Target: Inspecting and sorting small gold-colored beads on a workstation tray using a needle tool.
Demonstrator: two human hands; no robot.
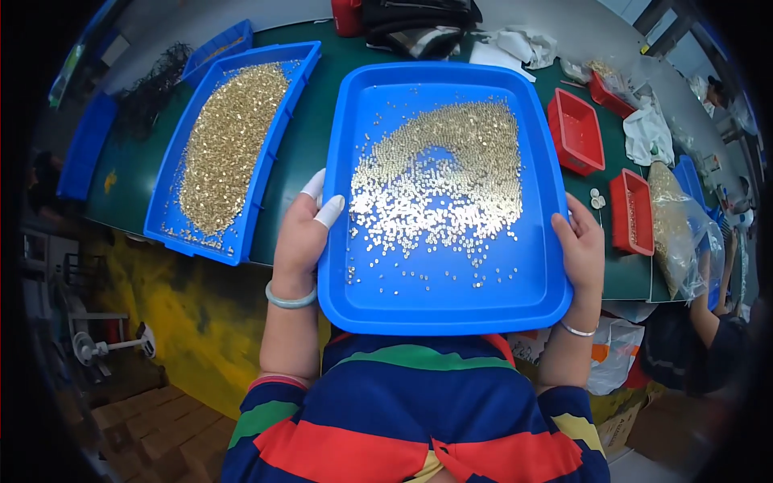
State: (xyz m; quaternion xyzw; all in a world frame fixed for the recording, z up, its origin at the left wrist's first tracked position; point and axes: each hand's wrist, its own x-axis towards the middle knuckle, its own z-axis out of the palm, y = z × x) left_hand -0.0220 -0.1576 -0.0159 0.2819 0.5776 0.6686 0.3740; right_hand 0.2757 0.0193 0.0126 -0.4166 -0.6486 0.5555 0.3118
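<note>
Includes two holding hands, two white finger covers, two wrist bands, three red bins, two large blue trays.

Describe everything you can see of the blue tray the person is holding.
The blue tray is a shallow rectangle with rounded corners and a raised rim; it looks like smooth plastic. Many small, shiny gold-coloured pieces cover much of its floor, packed densely toward the far side and scattered sparsely near the person. The left hand grips its left side and the right hand its right, in front of a striped top.
</note>
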